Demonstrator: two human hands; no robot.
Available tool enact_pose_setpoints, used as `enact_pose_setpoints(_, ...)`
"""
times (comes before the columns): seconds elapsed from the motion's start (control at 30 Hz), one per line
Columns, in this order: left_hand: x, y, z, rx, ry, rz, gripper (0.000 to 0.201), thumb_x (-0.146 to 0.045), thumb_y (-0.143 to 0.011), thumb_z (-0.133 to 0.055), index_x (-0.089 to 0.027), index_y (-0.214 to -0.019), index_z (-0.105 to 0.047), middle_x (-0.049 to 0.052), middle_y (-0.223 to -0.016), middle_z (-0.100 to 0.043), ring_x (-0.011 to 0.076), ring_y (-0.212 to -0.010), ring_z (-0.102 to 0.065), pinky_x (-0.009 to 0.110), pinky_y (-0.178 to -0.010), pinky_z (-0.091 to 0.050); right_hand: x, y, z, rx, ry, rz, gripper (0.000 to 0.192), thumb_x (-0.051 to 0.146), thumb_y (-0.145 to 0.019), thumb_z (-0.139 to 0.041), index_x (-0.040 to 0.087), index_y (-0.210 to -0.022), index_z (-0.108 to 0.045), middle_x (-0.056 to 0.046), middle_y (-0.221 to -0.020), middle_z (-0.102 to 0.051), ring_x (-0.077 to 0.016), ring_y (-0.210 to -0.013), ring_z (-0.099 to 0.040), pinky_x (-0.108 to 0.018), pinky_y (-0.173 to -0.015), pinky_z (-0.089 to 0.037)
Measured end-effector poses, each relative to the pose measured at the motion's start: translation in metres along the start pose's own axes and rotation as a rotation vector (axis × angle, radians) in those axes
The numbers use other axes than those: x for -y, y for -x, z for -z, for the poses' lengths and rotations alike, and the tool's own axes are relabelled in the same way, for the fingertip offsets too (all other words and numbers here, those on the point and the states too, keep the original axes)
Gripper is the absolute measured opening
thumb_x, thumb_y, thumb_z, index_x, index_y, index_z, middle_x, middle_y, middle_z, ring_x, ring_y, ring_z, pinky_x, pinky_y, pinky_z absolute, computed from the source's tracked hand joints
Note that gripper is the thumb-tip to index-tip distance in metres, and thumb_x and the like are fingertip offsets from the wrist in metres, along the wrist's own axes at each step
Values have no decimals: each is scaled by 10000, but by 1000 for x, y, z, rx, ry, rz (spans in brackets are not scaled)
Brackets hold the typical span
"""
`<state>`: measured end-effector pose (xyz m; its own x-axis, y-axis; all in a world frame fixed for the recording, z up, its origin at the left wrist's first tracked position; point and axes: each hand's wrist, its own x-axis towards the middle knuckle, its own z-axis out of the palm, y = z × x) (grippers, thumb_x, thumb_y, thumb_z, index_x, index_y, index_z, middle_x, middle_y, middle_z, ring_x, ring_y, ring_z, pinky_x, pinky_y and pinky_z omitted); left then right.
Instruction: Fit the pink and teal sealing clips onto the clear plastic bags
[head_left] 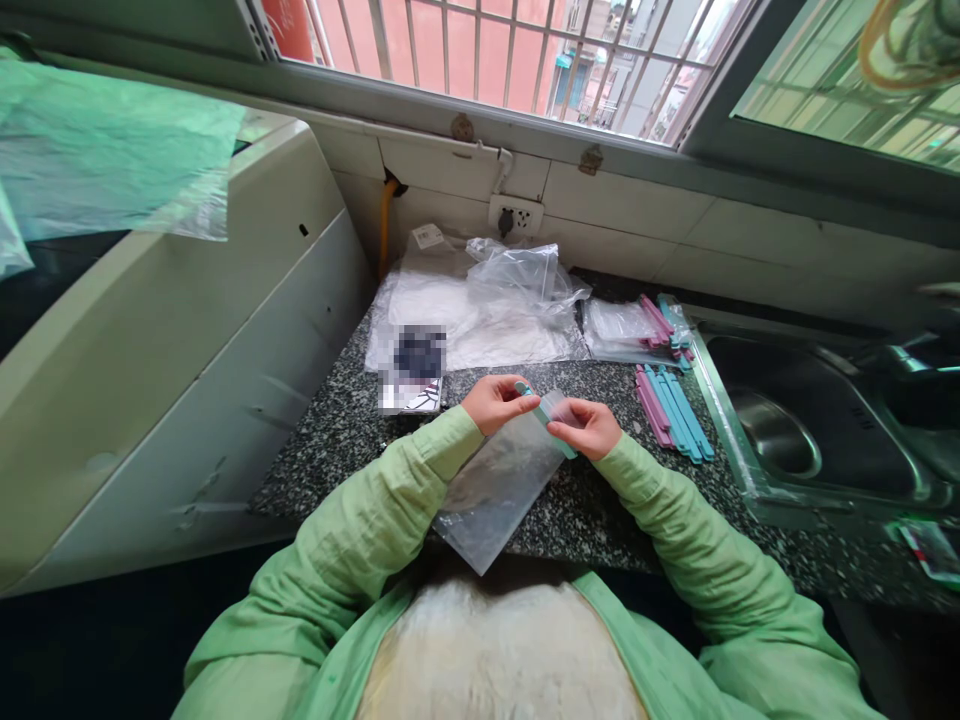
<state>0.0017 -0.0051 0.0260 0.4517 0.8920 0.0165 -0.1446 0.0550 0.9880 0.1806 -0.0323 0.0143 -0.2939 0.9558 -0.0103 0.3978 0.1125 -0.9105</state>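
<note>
A teal bag sealing clip (563, 446) lies slantwise across the upper end of a clear plastic bag (491, 515), which hangs down toward the counter's front edge. At the clip's upper left end, my left hand (496, 402) is closed, thumb and fingers pinching it. My right hand (592, 428) grips farther down, fingers closed around the clip and the bag's edge. A bit of the bag sticks up beyond the clip, between my hands. To the right of my right hand, several pink and blue sealing clips (679, 412) lie side by side on the counter.
Clear plastic bags (487, 310) lie piled at the back of the speckled counter (315, 445). More clips and bags (637, 328) sit near the metal sink (757, 490) on the right. A partly blurred card (421, 400) lies left. A pale appliance (247, 330) borders the left side.
</note>
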Motion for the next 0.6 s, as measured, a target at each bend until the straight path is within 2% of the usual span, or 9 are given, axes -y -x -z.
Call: enact_pose_setpoints(0.6,-1,1,0,-33,-52,-48,410,-491,-514,-677,-110,-551,-531,-40,-492,-410,51,-479,-351,196,-453,-282,7,1,-1,-57,56,55,300,430,-617,-610,154,-564,-504,60,-467,-349,-50,-441,-292,-204,-424,-225)
